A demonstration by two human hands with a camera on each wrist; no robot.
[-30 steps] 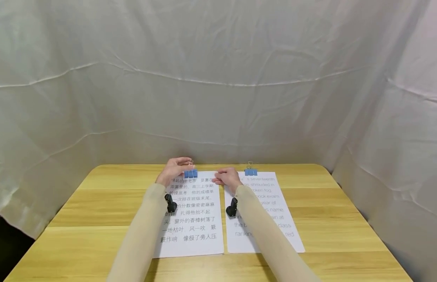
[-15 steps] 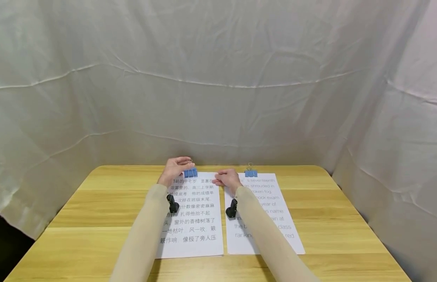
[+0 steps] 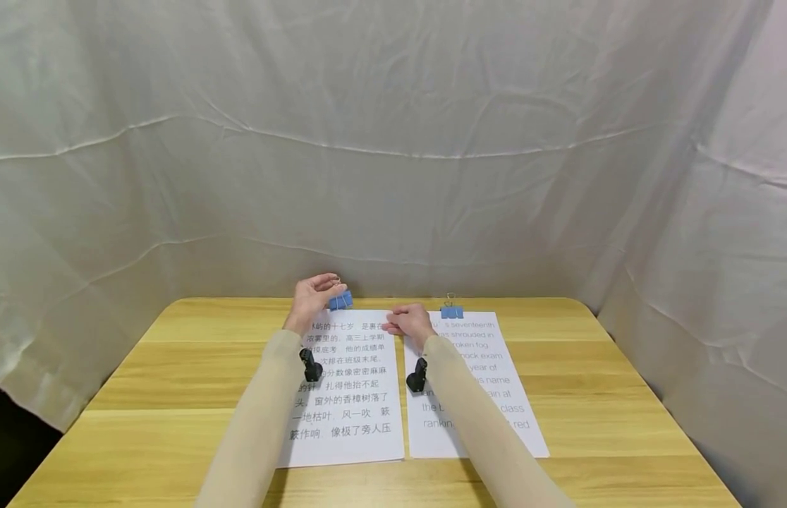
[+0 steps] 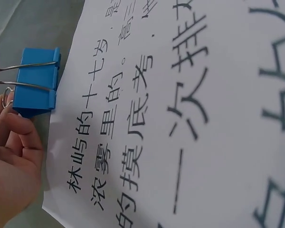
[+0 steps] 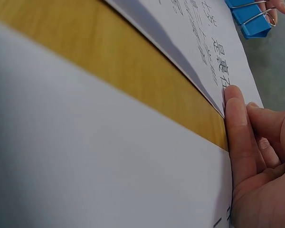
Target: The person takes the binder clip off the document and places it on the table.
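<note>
At the far edge of the wooden table (image 3: 178, 367), my left hand (image 3: 326, 288) pinches the wire handles of a blue binder clip (image 3: 340, 301). The clip is tilted and held just off the top edge of the left paper stack (image 3: 349, 395), which carries Chinese print. In the left wrist view, the clip (image 4: 35, 80) hangs beside the paper's edge (image 4: 147, 118), with my fingers (image 4: 9, 137) on its handles. My right hand (image 3: 400, 323) rests with curled fingers on that stack's top right corner. Its fingertips (image 5: 237, 118) press the sheet there.
A second stack with English print (image 3: 489, 353) lies to the right, held at its top edge by another blue clip (image 3: 452, 310). White cloth (image 3: 393, 141) hangs close behind and on both sides of the table. Small black wrist cameras sit on both forearms.
My left hand has lifted the blue clip up and back off the top edge of the left stack, tilting it. The right hand stayed on the corner.
</note>
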